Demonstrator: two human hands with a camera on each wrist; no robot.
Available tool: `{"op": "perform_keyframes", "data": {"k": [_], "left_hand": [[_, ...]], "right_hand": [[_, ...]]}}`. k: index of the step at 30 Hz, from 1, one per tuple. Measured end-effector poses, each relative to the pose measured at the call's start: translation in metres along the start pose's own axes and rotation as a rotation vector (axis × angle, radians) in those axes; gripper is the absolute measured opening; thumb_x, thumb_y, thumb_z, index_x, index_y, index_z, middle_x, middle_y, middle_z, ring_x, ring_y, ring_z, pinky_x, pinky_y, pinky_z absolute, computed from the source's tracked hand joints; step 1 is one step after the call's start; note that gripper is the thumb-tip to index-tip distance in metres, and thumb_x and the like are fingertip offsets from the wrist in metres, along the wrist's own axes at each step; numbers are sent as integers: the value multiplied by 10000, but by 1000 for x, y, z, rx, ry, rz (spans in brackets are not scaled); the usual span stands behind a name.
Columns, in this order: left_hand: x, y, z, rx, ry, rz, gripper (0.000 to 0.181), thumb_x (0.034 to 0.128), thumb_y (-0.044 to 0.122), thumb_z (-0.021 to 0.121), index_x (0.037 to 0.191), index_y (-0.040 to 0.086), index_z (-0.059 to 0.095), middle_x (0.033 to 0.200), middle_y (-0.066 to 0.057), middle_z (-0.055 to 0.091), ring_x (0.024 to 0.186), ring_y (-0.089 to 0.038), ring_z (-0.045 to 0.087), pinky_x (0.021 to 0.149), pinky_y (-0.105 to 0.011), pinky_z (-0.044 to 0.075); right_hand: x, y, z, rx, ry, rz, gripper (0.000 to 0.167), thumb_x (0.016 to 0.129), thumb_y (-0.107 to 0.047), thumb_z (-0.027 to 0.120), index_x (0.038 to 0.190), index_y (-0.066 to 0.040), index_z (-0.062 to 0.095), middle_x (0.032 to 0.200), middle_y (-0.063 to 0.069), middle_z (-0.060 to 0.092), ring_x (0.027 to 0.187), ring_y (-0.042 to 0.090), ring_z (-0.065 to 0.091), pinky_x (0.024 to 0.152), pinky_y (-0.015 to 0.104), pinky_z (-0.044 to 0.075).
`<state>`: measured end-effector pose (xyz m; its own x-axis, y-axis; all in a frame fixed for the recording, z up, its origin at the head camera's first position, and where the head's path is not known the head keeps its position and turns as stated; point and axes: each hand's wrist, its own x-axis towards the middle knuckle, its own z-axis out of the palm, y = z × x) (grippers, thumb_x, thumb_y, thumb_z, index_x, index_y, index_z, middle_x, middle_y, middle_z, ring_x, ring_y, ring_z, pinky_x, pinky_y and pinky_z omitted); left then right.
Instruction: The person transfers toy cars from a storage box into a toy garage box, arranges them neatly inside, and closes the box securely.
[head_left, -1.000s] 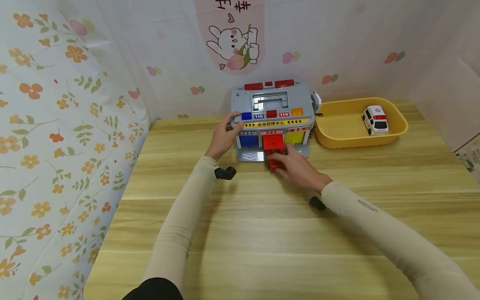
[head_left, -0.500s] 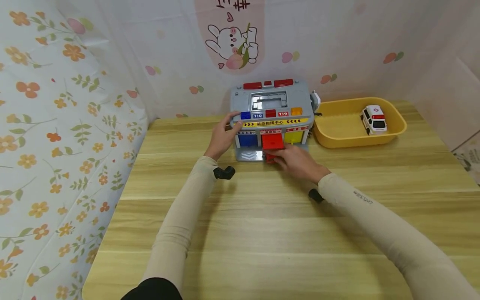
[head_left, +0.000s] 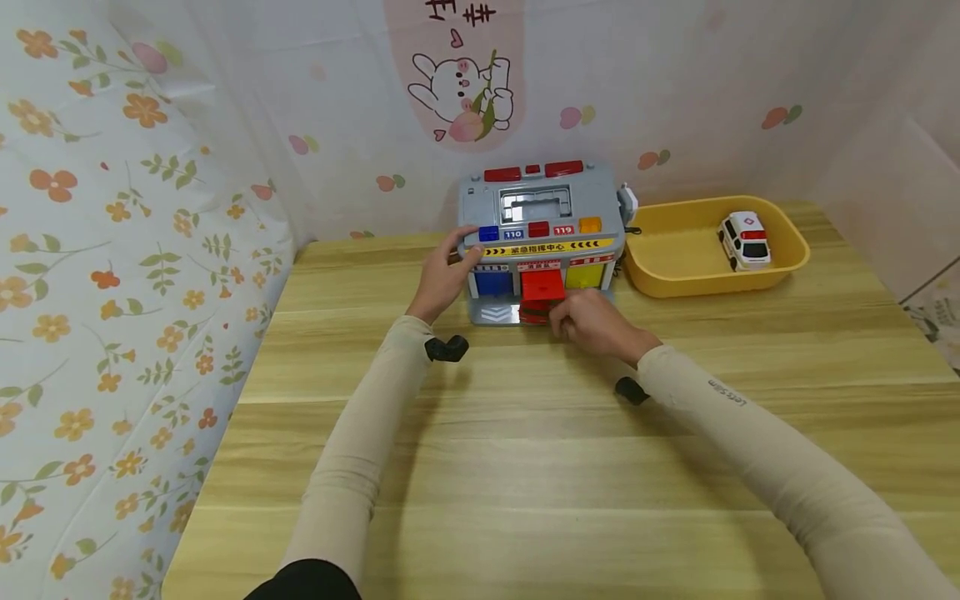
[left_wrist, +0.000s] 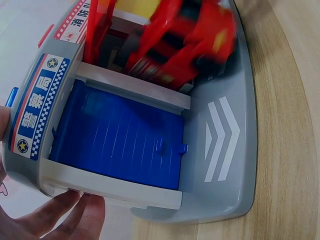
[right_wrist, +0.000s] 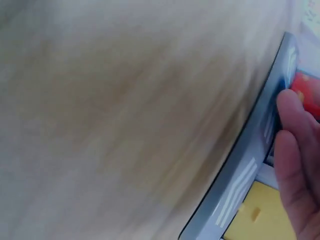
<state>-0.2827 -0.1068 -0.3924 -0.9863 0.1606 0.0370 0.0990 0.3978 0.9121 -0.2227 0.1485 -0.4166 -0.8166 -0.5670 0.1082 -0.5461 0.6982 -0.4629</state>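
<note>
Against the back wall stands a grey toy station [head_left: 596, 192]. My left hand [head_left: 440, 279] grips its left end, thumb on the front edge; in the left wrist view several fingers [left_wrist: 86, 215] lie by its side wall. A red toy truck [head_left: 534, 312] sits partly inside the middle bay, under the raised red door [head_left: 543, 285]; it looks blurred [left_wrist: 187, 42] in the left wrist view. My right hand [head_left: 594, 323] is at the truck's outer end, fingers bent. In the right wrist view two fingertips of that hand [right_wrist: 300, 160] are close against the red truck [right_wrist: 306, 87]; contact is unclear.
The blue door [left_wrist: 120, 140] on the left and the yellow door [head_left: 585, 277] on the right are down. To the station's right is a yellow tray [head_left: 675, 283] holding a white ambulance [head_left: 745, 242]. A printed cloth [head_left: 330, 100] hangs behind the wooden table [head_left: 480, 467].
The red truck has gone farther into the middle bay. My right hand followed it, shifted off its top to its right side, and its fingers bent more. My left hand stayed on the station.
</note>
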Motion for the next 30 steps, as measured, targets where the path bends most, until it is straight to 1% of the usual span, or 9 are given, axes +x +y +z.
{"op": "perform_keyframes", "data": {"k": [2, 5, 8, 11, 13, 15, 22, 25, 30], "left_hand": [[0, -1, 0, 3, 0, 8, 434, 1007, 421, 550, 1431, 337, 515, 1522, -91, 495, 1337, -324, 551, 1084, -505, 485], [0, -1, 0, 4, 0, 10, 434, 1009, 420, 548, 1433, 335, 513, 1520, -93, 498, 1338, -324, 553, 1084, -505, 485], [0, -2, 0, 3, -2, 2, 436, 1010, 425, 549, 1436, 342, 509, 1515, -92, 501, 1337, -320, 554, 1081, -507, 487], [0, -2, -1, 4, -3, -4, 439, 1009, 432, 549, 1438, 349, 507, 1505, -96, 509, 1335, -318, 556, 1077, -513, 490], [0, -3, -2, 5, -4, -4, 439, 1009, 435, 548, 1438, 349, 507, 1502, -95, 511, 1335, -317, 558, 1077, -512, 490], [1, -3, -1, 8, -3, -6, 439, 1010, 438, 548, 1438, 351, 507, 1507, -93, 508, 1338, -316, 557, 1079, -511, 488], [0, -3, -1, 4, 0, -14, 439, 1011, 441, 549, 1439, 357, 505, 1526, -81, 491, 1351, -315, 546, 1090, -512, 480], [0, -2, -1, 5, 2, -13, 436, 1011, 438, 549, 1437, 357, 507, 1523, -80, 494, 1347, -313, 550, 1088, -506, 483], [-1, 0, 0, 3, -3, -12, 437, 1011, 431, 550, 1438, 352, 505, 1521, -83, 494, 1340, -314, 552, 1088, -504, 484]], "right_hand": [[1, 1, 0, -20, 12, -1, 270, 855, 74, 584, 824, -98, 790, 897, 38, 765, 825, 193, 612, 775, 366, 542], [1, 1, 0, -33, -15, 11, 198, 909, -4, 645, 990, -98, 799, 1025, 49, 782, 886, 193, 663, 848, 393, 569], [1, 1, 0, -59, -31, 21, 195, 935, -82, 671, 1102, -82, 772, 1099, 76, 773, 945, 211, 696, 903, 429, 575], [-1, 0, -1, -77, -28, 64, 183, 938, -121, 676, 1075, -22, 746, 941, 90, 760, 811, 203, 664, 784, 386, 585], [-1, -1, -1, -94, -27, 94, 166, 935, -140, 683, 1019, -3, 725, 817, 72, 705, 716, 188, 587, 687, 339, 542], [-1, -1, -1, -112, -32, 111, 156, 930, -153, 691, 968, -2, 699, 751, 62, 646, 678, 186, 538, 648, 326, 503], [0, -4, 2, -172, -71, 53, 243, 939, -172, 685, 1151, -53, 675, 985, 80, 738, 819, 207, 633, 820, 413, 582], [-1, -4, 0, -205, -76, 57, 241, 937, -184, 690, 1146, -64, 677, 949, 81, 738, 789, 210, 638, 783, 406, 589], [-5, -1, -4, -264, -45, 100, 225, 927, -195, 701, 1123, -86, 684, 923, 90, 731, 723, 215, 585, 719, 402, 584]]}}
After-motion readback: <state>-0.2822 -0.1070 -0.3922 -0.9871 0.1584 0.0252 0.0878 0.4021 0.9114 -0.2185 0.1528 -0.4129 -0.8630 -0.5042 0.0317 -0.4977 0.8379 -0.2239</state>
